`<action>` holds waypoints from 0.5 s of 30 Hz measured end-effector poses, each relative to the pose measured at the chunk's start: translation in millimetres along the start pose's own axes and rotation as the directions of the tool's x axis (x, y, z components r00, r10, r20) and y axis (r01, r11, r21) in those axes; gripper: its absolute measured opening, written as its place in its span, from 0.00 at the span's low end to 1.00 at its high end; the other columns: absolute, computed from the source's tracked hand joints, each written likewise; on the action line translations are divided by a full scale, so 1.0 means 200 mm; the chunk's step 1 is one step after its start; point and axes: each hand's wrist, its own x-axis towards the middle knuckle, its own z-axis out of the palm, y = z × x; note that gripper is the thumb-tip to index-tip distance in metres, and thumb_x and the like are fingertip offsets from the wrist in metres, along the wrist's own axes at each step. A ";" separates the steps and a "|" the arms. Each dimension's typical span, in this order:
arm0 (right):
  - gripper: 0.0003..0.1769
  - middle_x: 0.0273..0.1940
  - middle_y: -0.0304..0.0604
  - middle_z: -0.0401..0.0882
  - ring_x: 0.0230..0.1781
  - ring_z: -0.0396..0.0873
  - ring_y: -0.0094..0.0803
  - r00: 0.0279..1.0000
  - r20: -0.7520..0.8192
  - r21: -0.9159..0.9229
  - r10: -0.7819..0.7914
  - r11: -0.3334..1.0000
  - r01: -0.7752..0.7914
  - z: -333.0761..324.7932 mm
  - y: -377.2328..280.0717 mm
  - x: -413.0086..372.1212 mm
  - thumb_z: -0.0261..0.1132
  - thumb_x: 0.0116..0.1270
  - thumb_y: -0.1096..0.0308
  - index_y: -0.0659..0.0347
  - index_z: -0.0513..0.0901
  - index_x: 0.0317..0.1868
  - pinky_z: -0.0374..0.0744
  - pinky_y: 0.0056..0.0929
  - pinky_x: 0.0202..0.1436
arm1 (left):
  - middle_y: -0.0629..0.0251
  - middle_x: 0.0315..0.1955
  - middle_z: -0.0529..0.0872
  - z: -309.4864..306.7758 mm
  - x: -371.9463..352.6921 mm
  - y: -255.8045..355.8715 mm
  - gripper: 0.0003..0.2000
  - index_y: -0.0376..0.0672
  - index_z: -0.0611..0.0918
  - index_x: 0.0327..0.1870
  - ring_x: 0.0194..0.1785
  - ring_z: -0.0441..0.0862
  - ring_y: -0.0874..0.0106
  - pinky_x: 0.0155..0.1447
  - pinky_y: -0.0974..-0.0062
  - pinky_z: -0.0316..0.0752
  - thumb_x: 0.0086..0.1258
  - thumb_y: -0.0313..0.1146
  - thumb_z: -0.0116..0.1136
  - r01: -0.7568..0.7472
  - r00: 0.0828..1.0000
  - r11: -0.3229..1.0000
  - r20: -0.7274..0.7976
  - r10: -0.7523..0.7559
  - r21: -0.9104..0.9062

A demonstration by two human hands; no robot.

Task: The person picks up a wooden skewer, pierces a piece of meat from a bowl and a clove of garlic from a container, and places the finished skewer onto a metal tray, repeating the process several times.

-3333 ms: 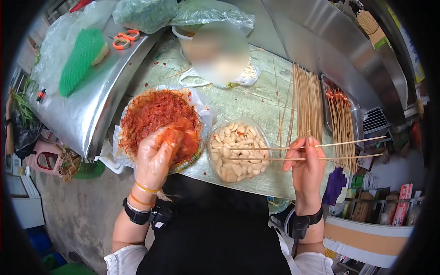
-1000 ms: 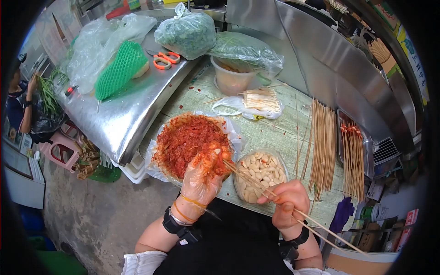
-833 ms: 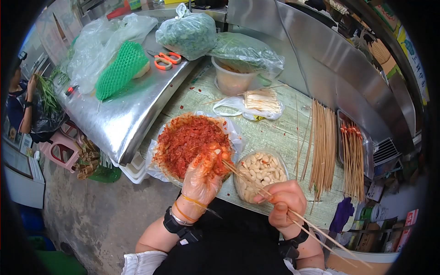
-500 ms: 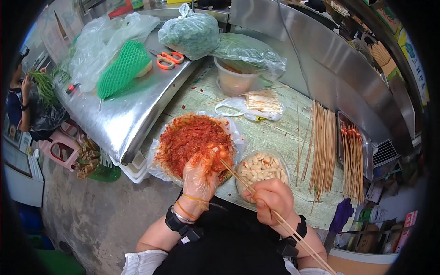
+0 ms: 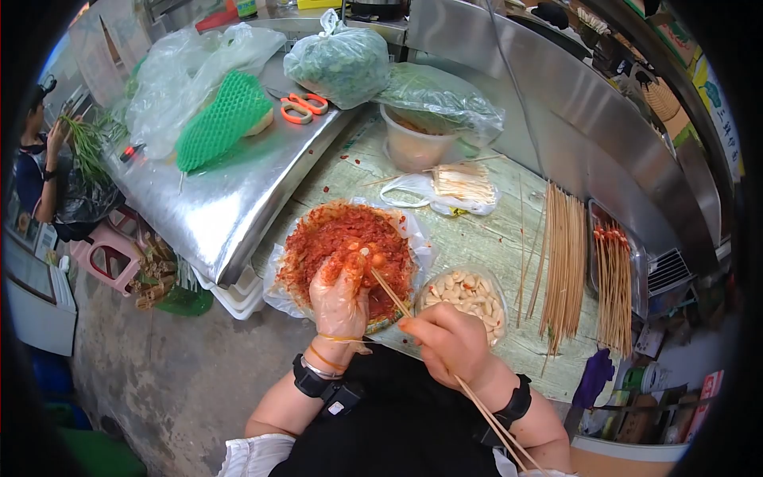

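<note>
My left hand (image 5: 342,302), in a clear plastic glove smeared with red paste, is closed over the bowl of red paste (image 5: 350,230). A small pale piece (image 5: 365,251) shows at its fingertips. My right hand (image 5: 453,342) is bare and closed around thin wooden skewers (image 5: 389,291), whose tips point at the left hand's fingers. The skewers' other ends run down past my right wrist. Just beyond the right hand sits a round container of pale pieces (image 5: 469,296), partly hidden by the hand.
Bare skewers (image 5: 566,262) lie on the right, beside a metal tray (image 5: 638,278) with red-tipped skewers. Behind are a plastic tub (image 5: 413,143), bagged greens (image 5: 338,63) and orange scissors (image 5: 304,107) on a steel surface. At far left another person (image 5: 36,171) holds greens.
My right hand has shifted left and slightly down, uncovering more of the pale pieces. The skewer tips sit slightly higher and further left. The whole view has shifted slightly.
</note>
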 end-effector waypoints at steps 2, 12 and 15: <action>0.13 0.29 0.45 0.75 0.22 0.76 0.34 0.998 0.034 -0.036 -0.045 0.998 0.046 0.01 0.01 0.01 0.56 0.55 0.84 0.66 0.79 0.40 0.74 0.27 0.23 | 0.55 0.45 0.83 -0.01 0.00 0.00 0.11 0.32 0.76 0.51 0.45 0.83 0.67 0.50 0.73 0.80 0.70 0.23 0.52 0.004 1.000 1.000 0.006 -0.004 -0.006; 0.11 0.34 0.46 0.75 0.30 0.78 0.40 0.973 -0.086 0.161 0.212 0.967 -0.196 0.13 0.02 0.05 0.62 0.57 0.80 0.64 0.79 0.42 0.76 0.30 0.32 | 0.60 0.42 0.82 -0.04 -0.02 -0.02 0.11 0.34 0.76 0.51 0.44 0.81 0.70 0.49 0.75 0.79 0.69 0.25 0.53 -0.052 0.998 0.986 0.027 0.049 0.156; 0.09 0.38 0.47 0.78 0.32 0.79 0.36 0.951 -0.122 0.188 0.283 0.948 -0.258 -0.03 -0.01 0.00 0.62 0.62 0.76 0.64 0.80 0.43 0.77 0.27 0.35 | 0.60 0.47 0.78 -0.04 -0.01 0.03 0.13 0.36 0.76 0.53 0.49 0.78 0.71 0.51 0.74 0.77 0.68 0.25 0.54 -0.551 0.810 0.190 0.467 0.354 0.813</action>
